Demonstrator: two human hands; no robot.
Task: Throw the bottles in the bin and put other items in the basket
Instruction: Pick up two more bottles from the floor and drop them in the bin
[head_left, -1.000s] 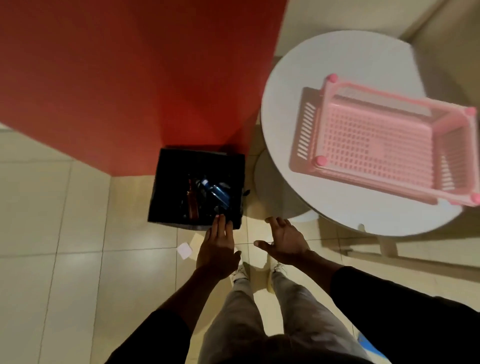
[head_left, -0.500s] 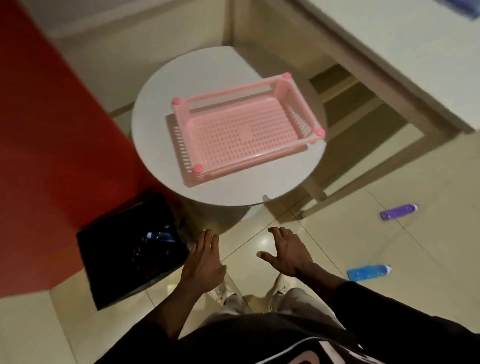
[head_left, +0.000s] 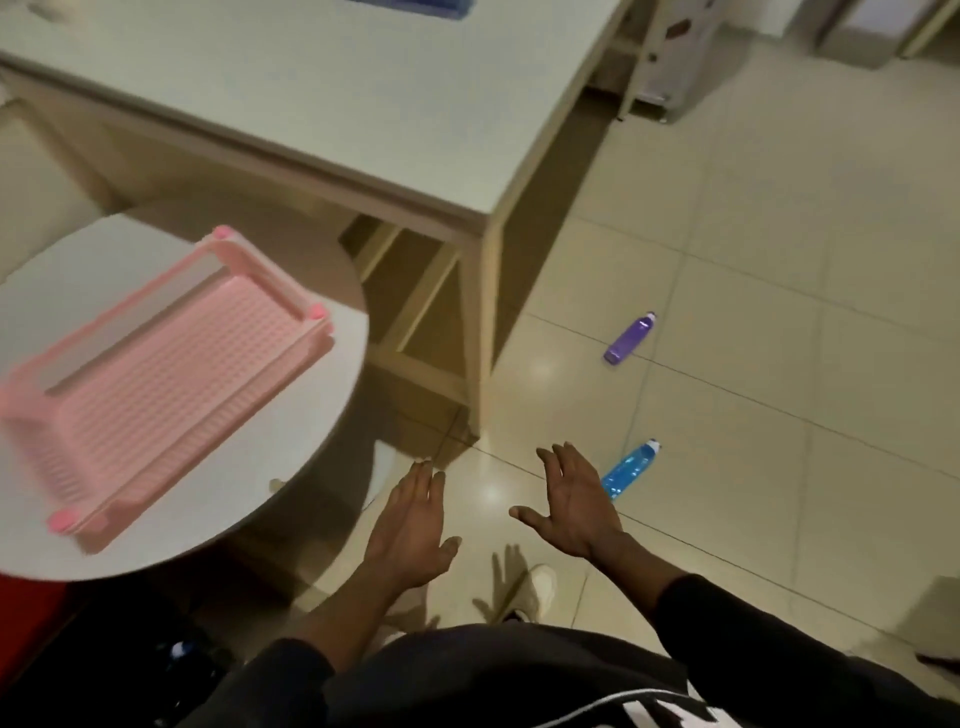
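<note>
- Both my hands are hanging in front of me over the tiled floor (head_left: 779, 260), and both are holding nothing.
- My left hand (head_left: 413, 525) is spreading flat, palm down, fingers loosely apart and pointing ahead.
- My right hand (head_left: 576, 501) is also lying open, fingers fanned and thumb sticking out toward the left hand; the two hands are staying apart with bare floor showing between them.
- My right fingers are overlapping the near end of the blue bottle (head_left: 628, 470) in the view; I cannot tell whether they are touching it.
- That blue bottle is lying on its side on the floor, its white cap pointing away from me.
- Farther out, the purple bottle (head_left: 629, 339) is lying on its side on the tiles too, well apart from the blue one and near a leg of the big table (head_left: 363, 93).
- To my left, the pink basket (head_left: 156, 384) is sitting on the round table (head_left: 291, 467), and I am seeing nothing in it; it is blurred.
- Down at the lower left, a dark shape is showing beside my sleeve (head_left: 291, 675); I am taking it for the bin (head_left: 104, 660), with something bluish glinting in it that I cannot make out.
- One white shoe (head_left: 537, 590) is showing on the floor below my hands.
</note>
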